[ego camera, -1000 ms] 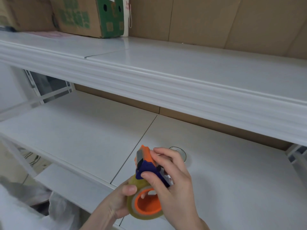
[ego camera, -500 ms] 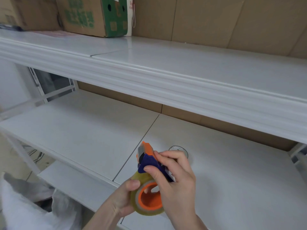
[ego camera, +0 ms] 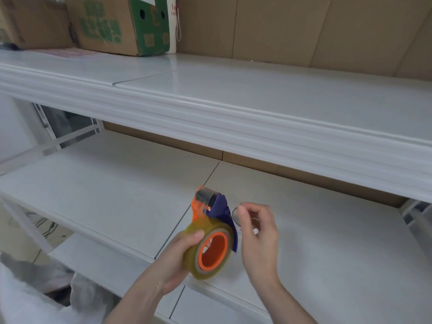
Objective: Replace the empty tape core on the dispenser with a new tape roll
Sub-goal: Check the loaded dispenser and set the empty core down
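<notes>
Yellowish, glossy tape forms a thick roll (ego camera: 207, 232) seated on the round orange hub (ego camera: 214, 251) of a plastic tape dispenser (ego camera: 216, 206). Its body is dark blue, with an orange front and a short grey roller (ego camera: 205, 195) at the top. A clear strip runs from the roll up to that roller. The left hand (ego camera: 174, 260) grips the roll from the left side, thumb laid over its smooth outer face, holding the whole thing in the air just above the front of the lower white shelf (ego camera: 327, 242). The right hand (ego camera: 258, 235) is just beside the dispenser on the right, apart from it, fingers curled loosely with thumb and forefinger pinched near each other; whether they hold anything cannot be told. Behind that hand a small round ring-shaped object (ego camera: 235, 215) lies on the shelf, mostly hidden. On the upper shelf (ego camera: 257, 90), far left, stands a brown cardboard box (ego camera: 121, 24) with green print.
</notes>
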